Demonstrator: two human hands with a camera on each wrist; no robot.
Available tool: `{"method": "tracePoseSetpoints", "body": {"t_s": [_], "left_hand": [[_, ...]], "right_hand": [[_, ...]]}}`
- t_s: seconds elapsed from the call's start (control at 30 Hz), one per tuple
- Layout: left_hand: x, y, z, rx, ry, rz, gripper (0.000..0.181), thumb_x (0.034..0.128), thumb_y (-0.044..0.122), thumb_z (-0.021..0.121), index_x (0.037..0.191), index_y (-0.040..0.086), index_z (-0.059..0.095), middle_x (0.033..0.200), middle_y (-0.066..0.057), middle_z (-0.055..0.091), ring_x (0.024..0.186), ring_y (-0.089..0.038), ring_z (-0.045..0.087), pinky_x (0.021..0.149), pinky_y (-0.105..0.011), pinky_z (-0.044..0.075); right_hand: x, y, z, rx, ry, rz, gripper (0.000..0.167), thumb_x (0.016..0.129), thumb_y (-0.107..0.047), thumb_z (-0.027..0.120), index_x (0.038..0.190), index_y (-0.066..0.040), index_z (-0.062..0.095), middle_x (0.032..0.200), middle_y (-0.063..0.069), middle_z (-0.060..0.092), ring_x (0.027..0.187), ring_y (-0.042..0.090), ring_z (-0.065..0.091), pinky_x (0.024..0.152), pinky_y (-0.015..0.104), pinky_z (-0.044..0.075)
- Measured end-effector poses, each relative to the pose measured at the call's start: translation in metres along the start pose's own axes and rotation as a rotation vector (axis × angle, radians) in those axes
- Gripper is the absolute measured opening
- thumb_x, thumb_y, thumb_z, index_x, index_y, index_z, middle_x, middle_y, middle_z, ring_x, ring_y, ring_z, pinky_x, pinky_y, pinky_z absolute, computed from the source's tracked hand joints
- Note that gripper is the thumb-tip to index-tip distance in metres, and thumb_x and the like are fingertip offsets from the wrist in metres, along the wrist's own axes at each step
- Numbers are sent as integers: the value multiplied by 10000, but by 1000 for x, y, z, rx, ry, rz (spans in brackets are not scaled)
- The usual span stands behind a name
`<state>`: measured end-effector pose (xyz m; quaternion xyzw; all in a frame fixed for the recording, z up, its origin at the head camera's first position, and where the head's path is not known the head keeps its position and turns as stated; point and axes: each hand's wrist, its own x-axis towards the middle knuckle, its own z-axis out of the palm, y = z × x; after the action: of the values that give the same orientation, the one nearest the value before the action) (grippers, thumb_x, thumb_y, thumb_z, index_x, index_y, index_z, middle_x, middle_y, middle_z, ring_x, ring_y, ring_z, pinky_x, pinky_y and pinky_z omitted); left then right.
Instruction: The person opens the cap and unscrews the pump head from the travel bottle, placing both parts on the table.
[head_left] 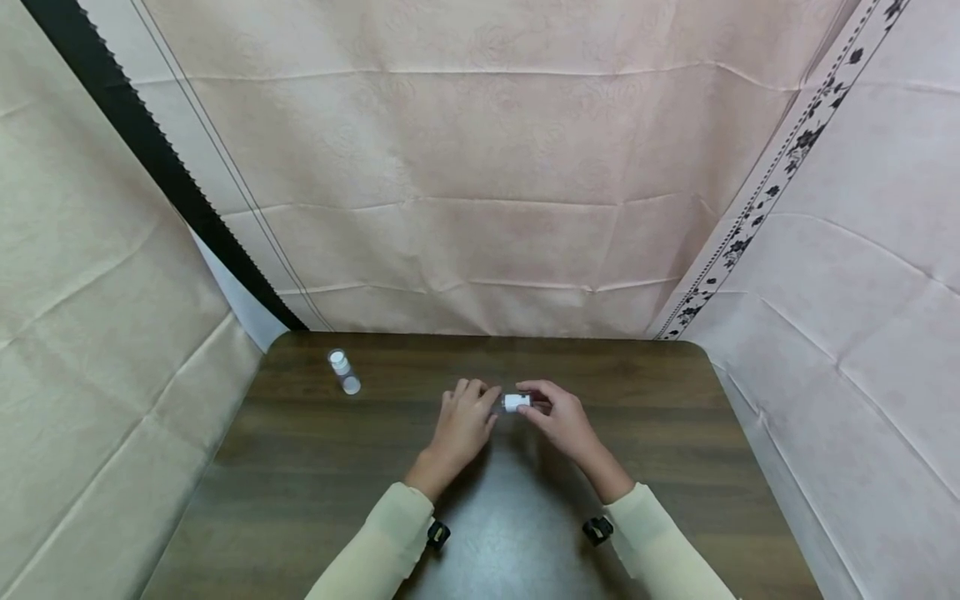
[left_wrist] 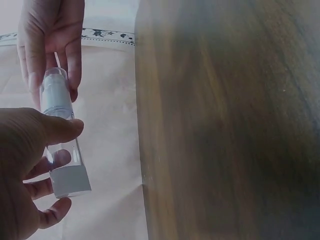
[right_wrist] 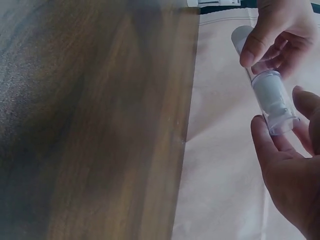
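Note:
A clear pump bottle (left_wrist: 73, 180) with a white bottom band is held off the table, between both hands. My left hand (head_left: 462, 419) grips its body, with the thumb over the near side and fingers curled behind. At the other end, a transparent cap (right_wrist: 282, 125) covers the white pump top. Thumb and fingers of my right hand (head_left: 560, 421) stand around this cap and pinch it. In the left wrist view the left hand (left_wrist: 22, 160) hides part of the bottle's middle. The right hand (right_wrist: 292, 180) lies under the cap in the right wrist view.
A second small bottle (head_left: 345, 372), with white ends, is at the table's back left; whether it stands or lies is hard to tell. The brown wooden table (head_left: 315, 483) has pale cloth (head_left: 480, 167) hanging behind it and on both sides.

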<state>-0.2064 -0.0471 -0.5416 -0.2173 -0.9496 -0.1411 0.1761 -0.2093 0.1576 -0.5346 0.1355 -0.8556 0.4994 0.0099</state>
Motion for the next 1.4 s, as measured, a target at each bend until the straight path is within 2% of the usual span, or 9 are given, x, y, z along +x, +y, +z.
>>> {"method": "tracePoseSetpoints", "body": {"t_s": [0.27,0.53,0.77,1.13,1.4], "left_hand": [[-1,3,1,32,11,22,408,869,277,853,1225,115,737,1134,-61,691,1027,-236,608,813,-406,507],[-5,2,2,38,45,84,378,876,290,847,1197,120,746,1087,-39,702,962,-192,628,802,-343,549],[-6,1,3,26,57,119,380,871,306,848,1201,145,748,1075,-29,730,956,-178,669,777,-335,566],[-8,1,5,-18,40,101,359,867,319,844,1183,171,759,1089,-31,752,953,-184,699,819,-354,581],[-7,0,5,-60,14,102,361,861,291,849,1190,169,763,1104,-31,758,961,-186,703,839,-358,582]], "right_hand": [[-2,3,1,-8,6,22,286,936,-164,770,1215,-127,720,1158,33,710,994,183,640,882,324,590],[-4,6,-2,18,-8,2,254,931,-144,772,1182,-139,733,1155,38,722,1015,191,657,869,292,586],[-7,10,-6,37,-29,7,256,940,-158,762,1188,-104,732,1145,45,721,1031,200,666,862,278,583],[-9,15,-9,26,-54,-19,248,954,-161,748,1191,-93,731,1141,24,719,1014,186,665,862,275,590],[-10,22,-9,18,-55,-54,219,951,-159,750,1169,-163,734,1150,20,723,1017,179,671,870,286,592]]}}
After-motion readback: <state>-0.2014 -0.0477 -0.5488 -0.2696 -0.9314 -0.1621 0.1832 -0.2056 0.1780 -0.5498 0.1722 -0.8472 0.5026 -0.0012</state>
